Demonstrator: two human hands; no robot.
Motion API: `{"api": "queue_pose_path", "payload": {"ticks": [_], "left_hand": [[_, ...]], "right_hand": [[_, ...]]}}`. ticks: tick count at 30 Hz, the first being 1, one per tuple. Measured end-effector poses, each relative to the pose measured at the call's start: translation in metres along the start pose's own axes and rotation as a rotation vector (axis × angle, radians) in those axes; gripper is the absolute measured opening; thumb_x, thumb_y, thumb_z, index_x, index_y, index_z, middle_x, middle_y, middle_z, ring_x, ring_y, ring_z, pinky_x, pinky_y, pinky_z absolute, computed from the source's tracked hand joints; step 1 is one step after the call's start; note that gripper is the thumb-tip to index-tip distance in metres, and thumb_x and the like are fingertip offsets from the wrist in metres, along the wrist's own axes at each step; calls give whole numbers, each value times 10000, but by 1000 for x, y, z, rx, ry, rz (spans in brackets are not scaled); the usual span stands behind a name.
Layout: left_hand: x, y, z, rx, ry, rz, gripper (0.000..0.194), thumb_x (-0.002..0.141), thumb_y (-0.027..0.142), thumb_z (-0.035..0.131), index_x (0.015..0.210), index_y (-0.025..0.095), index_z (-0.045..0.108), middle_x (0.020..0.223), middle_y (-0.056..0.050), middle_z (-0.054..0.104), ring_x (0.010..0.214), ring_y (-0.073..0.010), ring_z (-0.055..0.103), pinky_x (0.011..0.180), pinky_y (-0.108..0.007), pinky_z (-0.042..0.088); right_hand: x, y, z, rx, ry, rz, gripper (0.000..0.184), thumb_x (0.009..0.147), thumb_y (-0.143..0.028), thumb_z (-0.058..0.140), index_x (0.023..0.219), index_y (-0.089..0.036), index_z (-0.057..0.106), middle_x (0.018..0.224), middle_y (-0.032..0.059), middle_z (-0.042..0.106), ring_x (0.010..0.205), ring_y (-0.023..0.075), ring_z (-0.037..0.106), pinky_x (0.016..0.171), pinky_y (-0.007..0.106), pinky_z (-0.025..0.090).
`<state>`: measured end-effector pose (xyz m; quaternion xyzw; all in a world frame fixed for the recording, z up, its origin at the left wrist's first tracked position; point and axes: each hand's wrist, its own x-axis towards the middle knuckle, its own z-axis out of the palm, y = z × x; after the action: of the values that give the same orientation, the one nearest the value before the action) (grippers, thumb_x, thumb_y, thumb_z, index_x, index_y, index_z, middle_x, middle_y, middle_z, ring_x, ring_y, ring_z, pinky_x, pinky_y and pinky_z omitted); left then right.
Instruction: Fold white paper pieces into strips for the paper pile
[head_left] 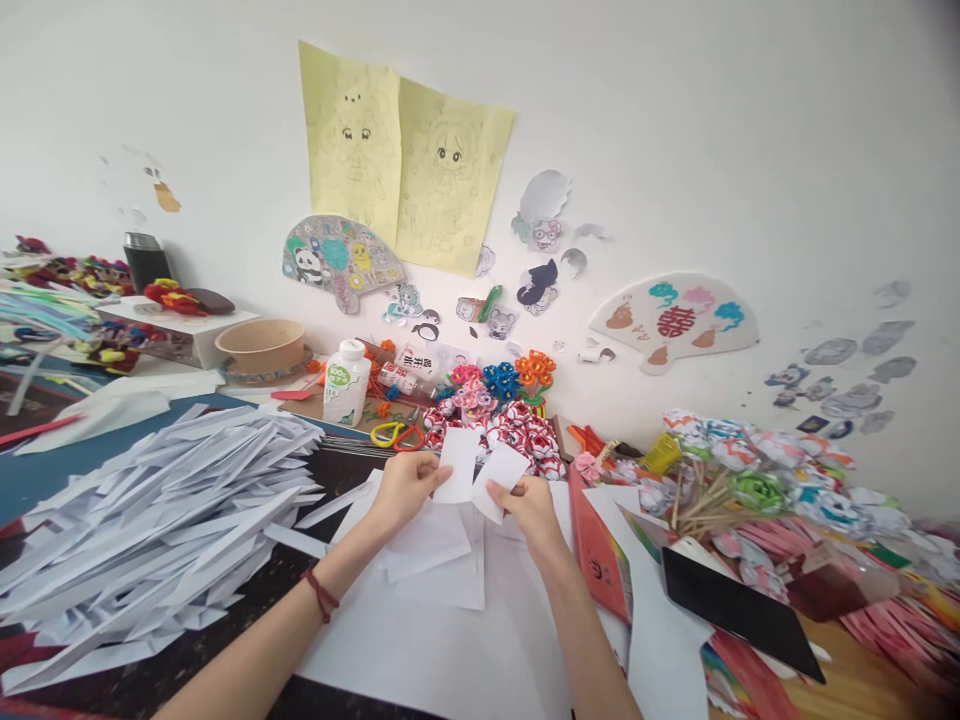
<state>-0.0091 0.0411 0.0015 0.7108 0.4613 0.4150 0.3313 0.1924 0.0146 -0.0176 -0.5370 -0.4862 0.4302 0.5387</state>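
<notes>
My left hand [405, 490] pinches a small white paper piece [457, 465] that stands upright above the table. My right hand [529, 505] pinches a second white paper piece [496, 480] right beside it, tilted a little. The two pieces touch or overlap near their lower edges. A red cord bracelet [321, 592] circles my left wrist. Under both hands lie loose white sheets [442, 560] on a larger white sheet.
A big heap of folded white paper planes [157, 520] fills the left. A white bottle [346, 382], yellow-and-red scissors [397, 435] and paper flowers [502, 410] stand behind my hands. A black tablet [739, 610], a red booklet [596, 560] and flowers on sticks [735, 480] sit right.
</notes>
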Motion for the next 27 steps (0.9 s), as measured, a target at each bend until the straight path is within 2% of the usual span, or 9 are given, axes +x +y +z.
{"api": "queue_pose_path", "payload": {"ticks": [5, 8, 11, 16, 20, 27], "left_hand": [[-1, 6, -1, -47, 29, -10, 340, 755, 402, 545, 544, 156, 445, 471, 56, 398, 467, -85, 373, 475, -186, 263], [-3, 8, 0, -73, 51, 17, 339, 762, 420, 543, 569, 155, 460, 496, 59, 372, 480, -81, 344, 471, -185, 249], [-4, 10, 1, -68, 65, 40, 330, 775, 424, 533, 593, 153, 483, 516, 55, 382, 494, -83, 350, 480, -185, 259], [-5, 10, 1, 24, 120, 44, 325, 770, 397, 549, 566, 152, 488, 499, 52, 411, 497, -88, 378, 498, -189, 276], [-5, 10, 1, 52, 154, 43, 310, 769, 385, 555, 570, 151, 510, 508, 48, 444, 497, -90, 407, 509, -192, 290], [-5, 13, 0, 13, 144, 31, 328, 781, 392, 538, 554, 159, 497, 482, 43, 486, 478, -98, 451, 516, -195, 322]], "right_hand": [[-4, -6, 1, 32, -11, -6, 380, 590, -411, 763, 778, -87, 701, 722, 110, 709, 564, 185, 605, 487, 258, 434], [-9, -13, 2, 73, -108, -10, 378, 643, -407, 734, 875, -110, 702, 825, 109, 716, 640, 186, 629, 545, 261, 457], [-11, -17, 2, 64, -172, 17, 364, 636, -393, 744, 850, -100, 708, 759, 100, 712, 569, 160, 611, 516, 246, 439], [-10, -19, 3, 32, -72, 3, 329, 619, -385, 752, 735, -81, 708, 623, 74, 678, 474, 126, 562, 464, 229, 401], [-11, -22, 4, 46, -58, 4, 311, 611, -370, 755, 726, -84, 711, 622, 72, 676, 464, 121, 551, 458, 230, 396], [-11, -24, 5, 56, -31, 0, 292, 615, -351, 753, 724, -83, 711, 603, 69, 672, 456, 120, 556, 454, 224, 390]]}}
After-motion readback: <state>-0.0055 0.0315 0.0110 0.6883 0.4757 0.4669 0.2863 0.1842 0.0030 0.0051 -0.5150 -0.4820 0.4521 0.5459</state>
